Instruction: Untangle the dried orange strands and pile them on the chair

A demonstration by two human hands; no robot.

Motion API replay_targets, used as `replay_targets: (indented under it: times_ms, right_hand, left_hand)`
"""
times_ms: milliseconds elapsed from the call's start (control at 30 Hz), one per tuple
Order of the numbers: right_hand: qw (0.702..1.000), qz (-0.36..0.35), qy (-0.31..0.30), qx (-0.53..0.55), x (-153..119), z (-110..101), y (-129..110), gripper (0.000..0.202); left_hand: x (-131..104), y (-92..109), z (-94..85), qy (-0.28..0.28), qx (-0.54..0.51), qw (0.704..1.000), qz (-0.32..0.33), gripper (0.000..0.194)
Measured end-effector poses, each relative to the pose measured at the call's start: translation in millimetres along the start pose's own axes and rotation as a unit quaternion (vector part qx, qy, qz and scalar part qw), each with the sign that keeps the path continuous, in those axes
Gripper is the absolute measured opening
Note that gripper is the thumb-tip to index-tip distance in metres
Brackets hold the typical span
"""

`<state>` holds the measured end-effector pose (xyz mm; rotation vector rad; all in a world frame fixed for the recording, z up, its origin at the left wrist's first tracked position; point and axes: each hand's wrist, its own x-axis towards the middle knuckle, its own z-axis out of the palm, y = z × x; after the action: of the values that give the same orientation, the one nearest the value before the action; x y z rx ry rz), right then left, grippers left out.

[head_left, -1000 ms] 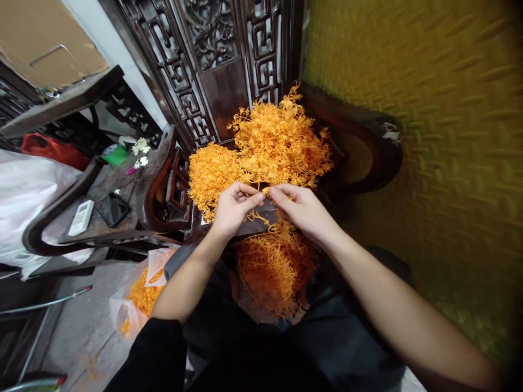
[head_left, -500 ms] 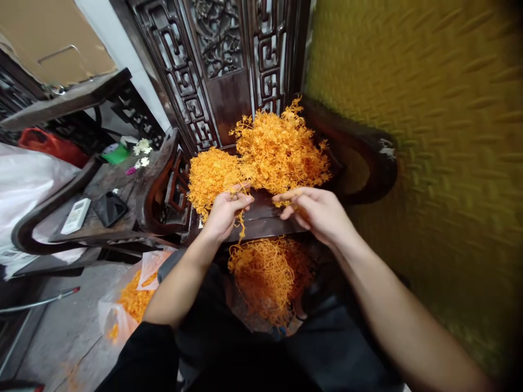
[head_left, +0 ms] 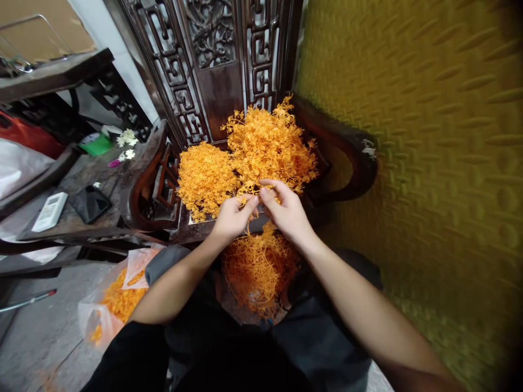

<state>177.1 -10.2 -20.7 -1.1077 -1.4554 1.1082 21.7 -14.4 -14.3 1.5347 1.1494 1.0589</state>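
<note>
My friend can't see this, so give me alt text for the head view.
Two bare hands hold a thin orange sprig before a smaller orange heap and a larger one on a carved wooden chair; an orange tangle shows below.

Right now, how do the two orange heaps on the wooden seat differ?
The left heap is smaller and lower, while the right heap is bigger and taller. The left heap looks finer and more compact; the right heap looks looser, with sprigs poking out at its edges. Both are orange and rest side by side on the dark wooden seat.
</note>
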Motion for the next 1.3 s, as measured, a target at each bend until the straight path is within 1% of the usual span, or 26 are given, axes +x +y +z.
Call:
replay_targets:
  times_ms: [67,133,233,267,300,367,400,467,500,567,667,733,767,833,900,933,1000,1033,1067,1100,1133,1167,1233,1300]
  right_hand:
    - [0.998,-0.005,0.046,0.031,1.0,5.3,0.2,0.042]
    - [0.990,0.002,0.104,0.091,7.0,-1.3,-0.4,0.041]
    - [0.955,0.021,0.203,0.213,21.6,-30.9,-3.1,0.046]
    - [0.949,0.027,0.202,0.242,25.4,-41.4,-4.4,0.049]
    - [0.949,0.042,0.179,0.254,27.7,-49.7,-6.0,0.050]
    - [0.960,0.075,0.098,0.250,26.5,-56.1,-9.3,0.051]
    - [0.965,0.085,0.055,0.242,23.4,-54.0,-10.8,0.050]
    - [0.968,0.092,-0.015,0.234,14.6,-42.7,-13.1,0.047]
    - [0.968,0.092,-0.038,0.232,10.1,-35.9,-14.1,0.047]
    - [0.971,0.088,-0.064,0.212,2.8,-25.1,-16.5,0.050]
    - [0.987,0.054,-0.112,0.099,-3.7,-19.2,-22.1,0.054]
    - [0.987,0.018,-0.159,0.018,-6.2,-17.8,-25.6,0.049]
    - [0.984,0.006,-0.177,-0.004,-7.1,-16.4,-26.6,0.043]
    - [0.982,0.002,-0.187,-0.002,-7.6,-11.9,-25.9,0.033]
    - [0.986,0.025,-0.160,0.047,-4.3,-8.7,-22.3,0.032]
    - [0.988,0.042,-0.127,0.077,-0.8,-9.4,-19.8,0.033]
    - [0.988,0.059,-0.018,0.141,9.4,-17.6,-14.7,0.037]
    - [0.983,0.056,0.044,0.167,14.9,-24.6,-12.5,0.039]
    - [0.977,0.044,0.093,0.185,19.7,-32.4,-10.7,0.042]
    - [0.974,0.032,0.114,0.194,22.9,-40.0,-9.6,0.043]
    - [0.975,0.026,0.107,0.193,24.0,-46.0,-9.2,0.043]
    - [0.980,0.029,0.076,0.182,22.6,-49.6,-9.6,0.042]
    - [0.989,0.039,-0.027,0.142,13.5,-48.5,-13.0,0.038]
    - [0.989,0.021,-0.128,0.076,0.0,-38.4,-19.7,0.035]
  left_hand:
    - [-3.2,1.4,2.4,0.008,-0.012,1.000,-0.014,0.047]
    - [-7.0,4.0,2.0,0.016,-0.050,0.998,-0.036,0.044]
    - [-10.1,6.8,-4.8,0.043,-0.105,0.992,-0.048,0.042]
    - [-10.1,7.0,-8.4,0.048,-0.114,0.991,-0.048,0.041]
    - [-9.7,6.9,-12.2,0.042,-0.117,0.991,-0.049,0.041]
    - [-8.9,6.2,-19.6,-0.005,-0.109,0.992,-0.058,0.039]
    - [-9.0,5.9,-22.7,-0.040,-0.102,0.992,-0.065,0.039]
    - [-10.4,6.3,-27.1,-0.107,-0.091,0.988,-0.070,0.038]
    - [-11.7,6.9,-28.4,-0.133,-0.087,0.985,-0.068,0.038]
    - [-14.5,8.8,-29.2,-0.178,-0.077,0.979,-0.058,0.038]
    - [-16.8,11.3,-27.8,-0.229,-0.047,0.971,-0.052,0.044]
    - [-16.6,12.4,-26.4,-0.247,-0.012,0.967,-0.059,0.049]
    - [-16.3,13.1,-25.9,-0.249,0.006,0.967,-0.060,0.049]
    - [-15.8,15.2,-25.6,-0.246,0.027,0.967,-0.053,0.050]
    - [-16.2,18.5,-26.2,-0.237,0.017,0.970,-0.042,0.051]
    - [-16.9,20.4,-26.8,-0.237,0.006,0.971,-0.041,0.051]
    - [-18.8,23.6,-28.4,-0.260,-0.008,0.964,-0.049,0.052]
    - [-19.7,24.6,-29.3,-0.276,-0.009,0.959,-0.054,0.051]
    - [-20.3,25.3,-30.3,-0.294,-0.007,0.954,-0.060,0.051]
    - [-20.4,25.5,-31.2,-0.309,-0.004,0.949,-0.066,0.051]
    - [-20.0,25.2,-32.1,-0.319,-0.002,0.945,-0.073,0.050]
    - [-19.0,24.6,-32.9,-0.324,-0.002,0.943,-0.080,0.050]
    - [-16.2,22.4,-33.8,-0.338,0.002,0.936,-0.096,0.049]
    - [-13.4,19.1,-33.3,-0.359,0.021,0.927,-0.106,0.047]
